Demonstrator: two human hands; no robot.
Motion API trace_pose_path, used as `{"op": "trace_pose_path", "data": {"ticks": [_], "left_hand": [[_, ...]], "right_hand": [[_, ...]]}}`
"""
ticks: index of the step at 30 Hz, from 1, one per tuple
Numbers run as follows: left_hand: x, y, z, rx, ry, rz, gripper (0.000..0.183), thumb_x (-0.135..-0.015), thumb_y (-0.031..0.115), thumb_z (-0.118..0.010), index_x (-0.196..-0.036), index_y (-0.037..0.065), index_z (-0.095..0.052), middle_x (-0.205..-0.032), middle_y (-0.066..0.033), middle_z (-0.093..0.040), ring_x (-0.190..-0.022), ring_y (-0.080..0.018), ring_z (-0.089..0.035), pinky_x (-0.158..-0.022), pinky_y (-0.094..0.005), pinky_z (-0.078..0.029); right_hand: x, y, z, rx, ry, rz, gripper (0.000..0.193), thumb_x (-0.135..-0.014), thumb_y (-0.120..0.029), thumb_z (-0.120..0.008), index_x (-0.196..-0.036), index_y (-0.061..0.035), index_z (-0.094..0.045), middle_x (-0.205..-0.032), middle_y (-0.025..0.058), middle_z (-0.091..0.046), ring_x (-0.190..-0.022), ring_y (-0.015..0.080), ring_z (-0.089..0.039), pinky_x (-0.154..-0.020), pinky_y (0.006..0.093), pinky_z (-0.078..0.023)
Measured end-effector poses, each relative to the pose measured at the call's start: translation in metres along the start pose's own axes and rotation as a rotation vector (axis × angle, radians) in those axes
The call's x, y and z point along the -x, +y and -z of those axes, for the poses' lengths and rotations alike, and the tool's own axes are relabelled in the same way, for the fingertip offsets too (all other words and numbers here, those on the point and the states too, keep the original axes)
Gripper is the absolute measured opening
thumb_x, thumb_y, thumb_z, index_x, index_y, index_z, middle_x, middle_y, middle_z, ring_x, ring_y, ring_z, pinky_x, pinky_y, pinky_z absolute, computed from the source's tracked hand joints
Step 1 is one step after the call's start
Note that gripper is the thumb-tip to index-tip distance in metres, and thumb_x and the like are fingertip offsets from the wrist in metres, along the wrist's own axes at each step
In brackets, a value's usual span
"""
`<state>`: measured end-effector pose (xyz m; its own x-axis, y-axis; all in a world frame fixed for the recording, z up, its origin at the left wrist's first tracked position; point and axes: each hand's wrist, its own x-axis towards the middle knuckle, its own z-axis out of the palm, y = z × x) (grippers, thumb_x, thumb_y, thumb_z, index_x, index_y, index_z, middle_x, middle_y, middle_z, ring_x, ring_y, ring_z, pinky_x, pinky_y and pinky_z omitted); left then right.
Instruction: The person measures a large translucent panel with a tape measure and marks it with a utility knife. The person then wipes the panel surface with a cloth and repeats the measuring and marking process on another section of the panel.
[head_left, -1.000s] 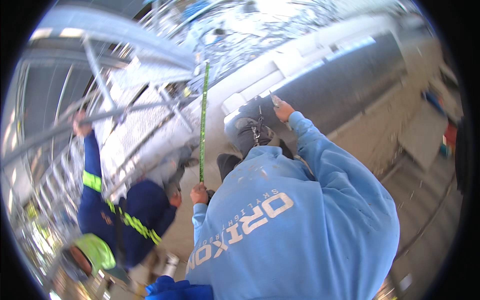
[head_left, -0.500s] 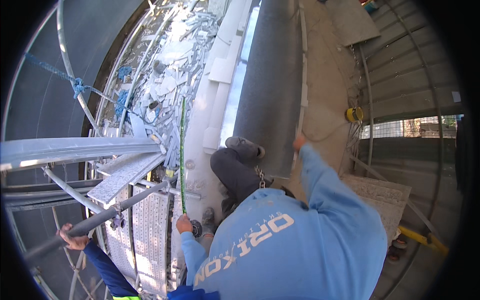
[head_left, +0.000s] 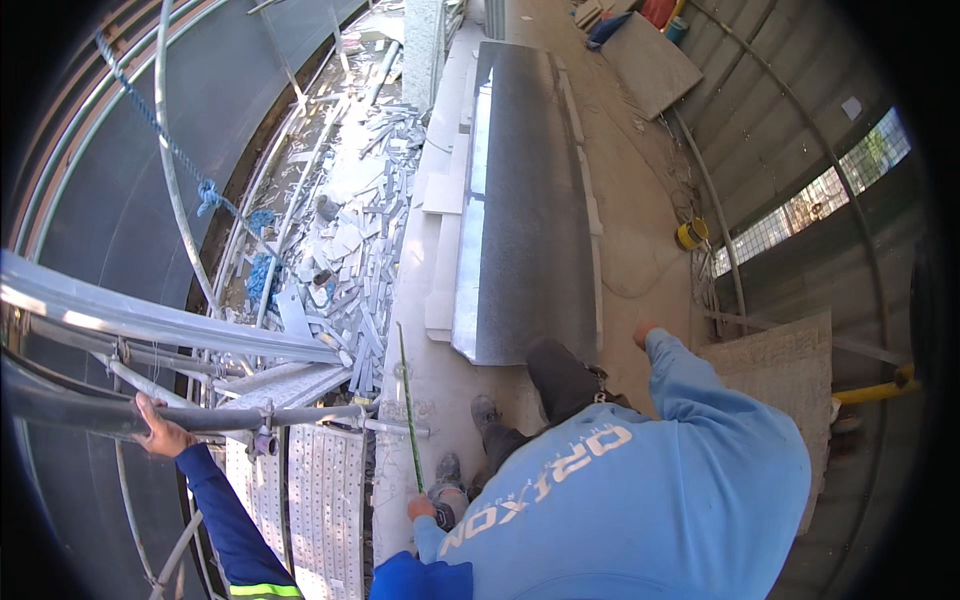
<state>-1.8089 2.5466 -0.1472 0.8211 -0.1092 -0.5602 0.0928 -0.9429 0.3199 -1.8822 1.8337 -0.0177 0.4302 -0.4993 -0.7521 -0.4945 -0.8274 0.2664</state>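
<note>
My left hand is closed round a grey scaffold pole, its dark blue sleeve coming in from the lower left. My right hand is out of the picture; a patch of blue cloth shows at the lower edge. Just in front of me a co-worker in a light blue hoodie bends forward, back towards me. The co-worker's left hand holds a tape measure with its green blade run out forward. The co-worker's right hand hangs beside a long dark slab.
Broken stone strips litter the ground at left. A metal beam and perforated planks lie on the scaffold side. Blue rope hangs from a pole. At right stand a yellow bucket and a leaning board.
The view has shifted, showing more of the slab's far end. The co-worker has stepped back from the slab, and the tape blade has moved with the hand. My left hand stays on the pole.
</note>
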Motion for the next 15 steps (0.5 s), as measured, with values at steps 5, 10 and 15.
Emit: {"op": "trace_pose_path", "data": {"ticks": [5, 10, 15], "left_hand": [[-0.001, 0.003, -0.033, -0.032, -0.093, -0.047, 0.033, -0.088, 0.031, -0.044, -0.092, 0.008, -0.067, -0.096, -0.0187, -0.064, -0.093, -0.0369, -0.059, -0.083, -0.0450, -0.046], [-0.006, -0.005, -0.057, -0.111, -0.158, -0.077, 0.036, -0.089, 0.034, -0.044, -0.091, 0.007, -0.067, -0.095, -0.0204, -0.064, -0.092, -0.0384, -0.059, -0.083, -0.0456, -0.045], [-0.038, 0.020, -0.070, -0.264, -0.203, -0.256, 0.039, -0.090, 0.037, -0.045, -0.091, 0.005, -0.068, -0.094, -0.0222, -0.064, -0.092, -0.0398, -0.059, -0.082, -0.0463, -0.045]], "right_hand": [[0.069, -0.060, 0.078, -0.520, 0.831, 0.490, 0.061, -0.083, -0.004, -0.037, -0.142, -0.0095, -0.024, -0.116, 0.0278, -0.054, -0.104, 0.0391, -0.056, -0.089, 0.0404, -0.044], [0.165, -0.137, 0.110, -0.703, 0.274, 0.433, 0.059, -0.084, -0.001, -0.041, -0.141, -0.0043, -0.026, -0.133, 0.0268, -0.041, -0.123, 0.0373, -0.042, -0.102, 0.0361, -0.034], [0.096, -0.029, -0.081, -0.804, 0.327, 0.215, 0.061, -0.079, -0.002, -0.043, -0.138, -0.0024, -0.030, -0.128, 0.0273, -0.046, -0.122, 0.0370, -0.043, -0.101, 0.0370, -0.036]]}}
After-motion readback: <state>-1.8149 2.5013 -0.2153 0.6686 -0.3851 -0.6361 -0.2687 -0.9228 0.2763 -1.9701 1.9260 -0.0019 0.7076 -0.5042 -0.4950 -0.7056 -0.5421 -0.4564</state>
